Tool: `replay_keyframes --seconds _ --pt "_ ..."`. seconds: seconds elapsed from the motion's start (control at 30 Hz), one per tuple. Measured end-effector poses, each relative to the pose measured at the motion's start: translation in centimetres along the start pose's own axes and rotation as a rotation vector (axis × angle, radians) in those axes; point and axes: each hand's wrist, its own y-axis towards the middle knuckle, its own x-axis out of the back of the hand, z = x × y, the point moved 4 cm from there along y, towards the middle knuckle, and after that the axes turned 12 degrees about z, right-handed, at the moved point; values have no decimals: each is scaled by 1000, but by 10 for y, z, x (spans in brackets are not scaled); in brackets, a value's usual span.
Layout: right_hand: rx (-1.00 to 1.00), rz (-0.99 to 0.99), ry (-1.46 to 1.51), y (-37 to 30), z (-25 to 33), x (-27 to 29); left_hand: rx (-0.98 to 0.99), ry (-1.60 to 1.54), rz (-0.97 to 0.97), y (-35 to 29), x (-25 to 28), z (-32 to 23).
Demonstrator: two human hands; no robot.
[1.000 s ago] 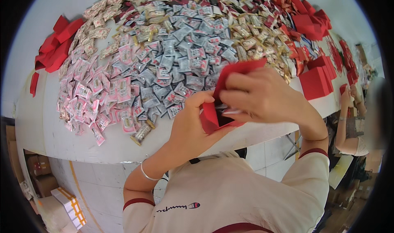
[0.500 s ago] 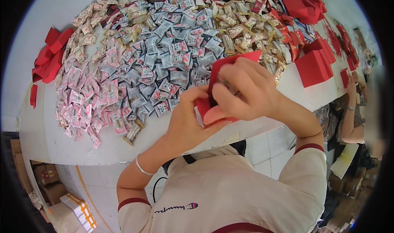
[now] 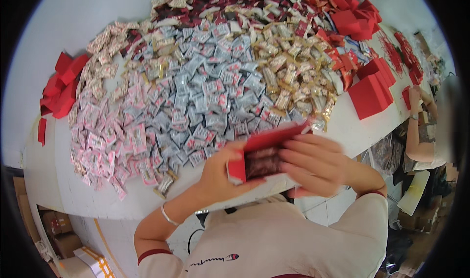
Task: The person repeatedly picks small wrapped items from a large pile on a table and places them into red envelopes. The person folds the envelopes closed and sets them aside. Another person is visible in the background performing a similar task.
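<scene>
My left hand (image 3: 223,172) is closed around the left end of a red box (image 3: 237,168) above the table's near edge. The box tilts with its open side toward me and its red lid panel raised along the far side. Inside lie dark, shiny wrapped packets (image 3: 262,163), partly covered by my fingers. At the box's right end is my right hand (image 3: 313,163), its fingers stretched across the opening and blurred by motion. Nothing shows between those fingers. Just beyond the box lies a broad heap of small wrapped snack packets (image 3: 200,96).
Pink packets (image 3: 137,138) lie left, gold ones (image 3: 289,57) right, on the white table (image 3: 122,204). Red boxes stand at the left (image 3: 63,89) and right (image 3: 369,94). Another person's hand (image 3: 416,94) holds a small red item at far right.
My right hand has come out of the box and its fingers have straightened. The box has turned, so its dark contents now show. Both hands sit slightly lower in the view.
</scene>
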Motion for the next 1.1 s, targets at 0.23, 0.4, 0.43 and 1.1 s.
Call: replay_keyframes --seconds 0.23,0.4,0.43,1.1 --pt "-527 -446 -45 -21 -151 17 -55 -27 217 -7 -25 16" --pt "-566 -161 -143 3 -274 -31 96 -266 272 -34 -27 39" --pt "-564 -161 -198 10 -298 -36 23 -198 253 -26 -20 35" --pt "-774 272 -457 110 -490 -66 -39 -128 132 -28 5 33"
